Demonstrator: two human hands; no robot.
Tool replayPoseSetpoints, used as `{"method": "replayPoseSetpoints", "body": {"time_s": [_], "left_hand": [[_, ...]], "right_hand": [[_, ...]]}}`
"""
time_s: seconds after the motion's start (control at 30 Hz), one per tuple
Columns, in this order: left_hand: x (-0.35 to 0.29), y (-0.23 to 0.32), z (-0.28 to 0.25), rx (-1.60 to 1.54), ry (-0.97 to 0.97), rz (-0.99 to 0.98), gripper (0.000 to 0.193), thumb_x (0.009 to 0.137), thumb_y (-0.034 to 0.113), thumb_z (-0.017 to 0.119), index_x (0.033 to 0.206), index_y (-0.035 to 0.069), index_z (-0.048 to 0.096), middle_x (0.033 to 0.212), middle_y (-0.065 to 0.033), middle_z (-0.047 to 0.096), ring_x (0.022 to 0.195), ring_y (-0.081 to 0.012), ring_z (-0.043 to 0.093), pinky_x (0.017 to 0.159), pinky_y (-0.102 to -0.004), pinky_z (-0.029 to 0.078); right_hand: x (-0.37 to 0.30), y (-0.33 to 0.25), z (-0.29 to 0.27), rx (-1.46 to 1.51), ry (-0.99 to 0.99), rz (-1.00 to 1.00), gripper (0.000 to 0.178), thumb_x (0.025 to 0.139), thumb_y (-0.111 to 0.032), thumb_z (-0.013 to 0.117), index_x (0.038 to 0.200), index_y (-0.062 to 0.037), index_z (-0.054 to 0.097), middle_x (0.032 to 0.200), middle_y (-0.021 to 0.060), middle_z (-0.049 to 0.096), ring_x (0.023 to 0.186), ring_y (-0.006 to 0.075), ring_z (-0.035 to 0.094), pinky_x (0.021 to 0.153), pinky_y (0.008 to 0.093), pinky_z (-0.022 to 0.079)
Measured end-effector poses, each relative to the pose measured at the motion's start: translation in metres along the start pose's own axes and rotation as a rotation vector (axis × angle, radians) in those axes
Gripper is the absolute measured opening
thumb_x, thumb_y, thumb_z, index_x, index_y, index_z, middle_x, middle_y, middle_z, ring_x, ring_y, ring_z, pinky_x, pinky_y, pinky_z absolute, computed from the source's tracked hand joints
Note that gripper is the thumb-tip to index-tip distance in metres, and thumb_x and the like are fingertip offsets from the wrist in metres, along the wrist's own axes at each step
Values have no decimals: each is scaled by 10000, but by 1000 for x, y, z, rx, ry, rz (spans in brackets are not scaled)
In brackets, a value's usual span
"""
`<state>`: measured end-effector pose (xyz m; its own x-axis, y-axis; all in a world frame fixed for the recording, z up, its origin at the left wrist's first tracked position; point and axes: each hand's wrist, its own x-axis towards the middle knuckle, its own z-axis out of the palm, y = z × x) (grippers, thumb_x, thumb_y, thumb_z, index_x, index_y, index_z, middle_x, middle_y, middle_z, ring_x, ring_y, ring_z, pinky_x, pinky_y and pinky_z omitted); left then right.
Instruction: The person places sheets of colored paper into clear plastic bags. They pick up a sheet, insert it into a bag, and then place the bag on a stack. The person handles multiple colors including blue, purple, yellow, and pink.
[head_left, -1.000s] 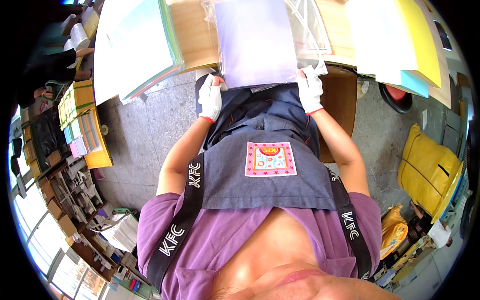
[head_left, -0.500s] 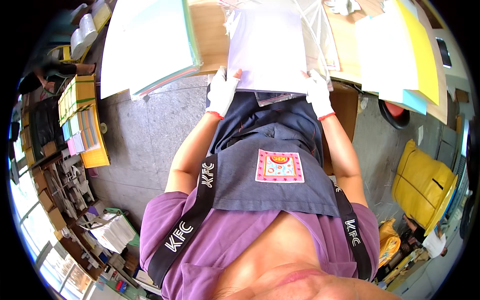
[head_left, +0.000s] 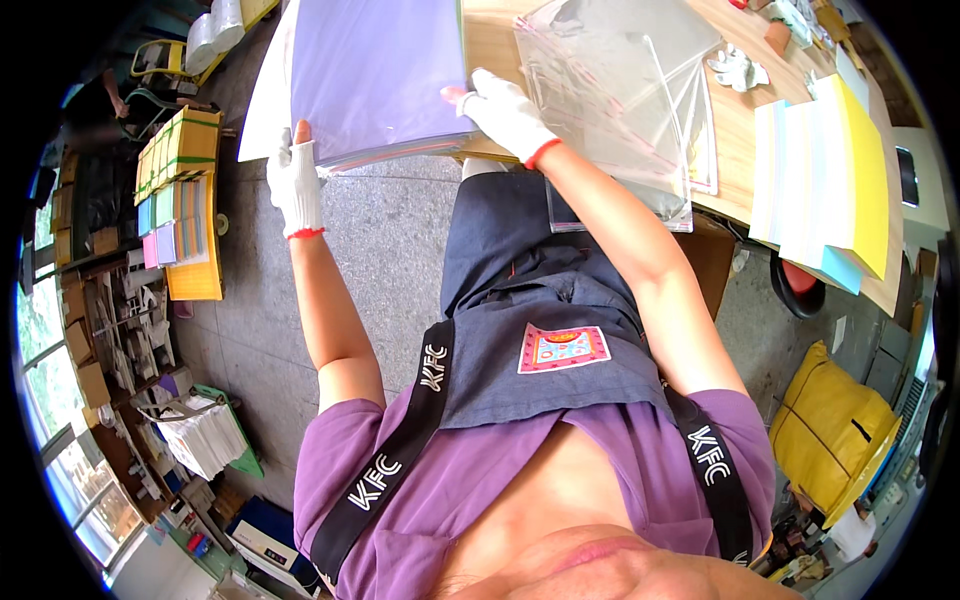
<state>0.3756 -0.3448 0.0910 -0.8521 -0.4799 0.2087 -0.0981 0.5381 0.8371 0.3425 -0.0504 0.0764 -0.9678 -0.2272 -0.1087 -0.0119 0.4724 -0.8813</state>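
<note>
A bagged purple paper pack lies on top of the stack of packs at the left of the table. Its near left corner is held by my left hand, in a white glove with the bare thumb along the edge. My right hand, gloved the same way, reaches across and grips the pack's right edge, with its bare thumb on top. The fingers under or beside the pack are partly hidden. Clear plastic bags lie in a loose pile just right of my right hand, some hanging over the table edge.
Tall stacks of white, blue and yellow paper stand at the table's right. A crumpled white glove lies behind the bags. On the floor are bundled coloured papers at left and a yellow wrapped bundle at right.
Both my hands have moved left with the purple pack, from the table's middle onto the left stack. The clear bags beneath it are now uncovered, and my body has turned left.
</note>
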Motion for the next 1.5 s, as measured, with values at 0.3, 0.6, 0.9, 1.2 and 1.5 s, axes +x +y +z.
{"method": "replayPoseSetpoints", "body": {"time_s": [0.3,0.6,0.9,1.2,1.5], "left_hand": [[-17,-51,25,-513,186,-12,355,994,287,444,1236,35,505,994,-67,559,869,-192,554,741,-359,511],[-183,-45,141,-24,-508,576,483,820,137,636,1292,83,543,1348,-201,496,1260,-394,446,1059,-485,351],[-142,50,289,394,-609,1026,496,849,409,606,1289,187,549,1429,-113,427,1295,-342,401,1081,-514,291],[-131,58,291,470,-595,1028,456,849,412,582,1252,198,572,1423,-20,448,1271,-245,428,1054,-429,321],[-132,49,296,380,-549,1020,403,807,361,630,1141,140,600,1388,-50,467,1260,-239,433,1032,-438,342]], "right_hand": [[-48,40,-71,344,-98,50,357,971,-323,548,1190,-40,540,1083,89,668,1029,180,612,879,319,478],[-280,23,-340,-1044,949,231,334,934,-352,572,1160,-111,622,1088,126,665,980,283,650,849,371,501],[-301,76,-378,-1342,632,544,690,772,-608,626,1235,-97,607,1133,211,642,1014,333,637,890,372,481],[-310,77,-402,-1296,539,520,549,795,-541,648,1106,-91,686,1018,181,677,909,302,656,809,357,497],[-296,52,-390,-1235,519,616,467,811,-488,675,1018,-70,703,773,146,620,699,259,577,660,355,448]]}}
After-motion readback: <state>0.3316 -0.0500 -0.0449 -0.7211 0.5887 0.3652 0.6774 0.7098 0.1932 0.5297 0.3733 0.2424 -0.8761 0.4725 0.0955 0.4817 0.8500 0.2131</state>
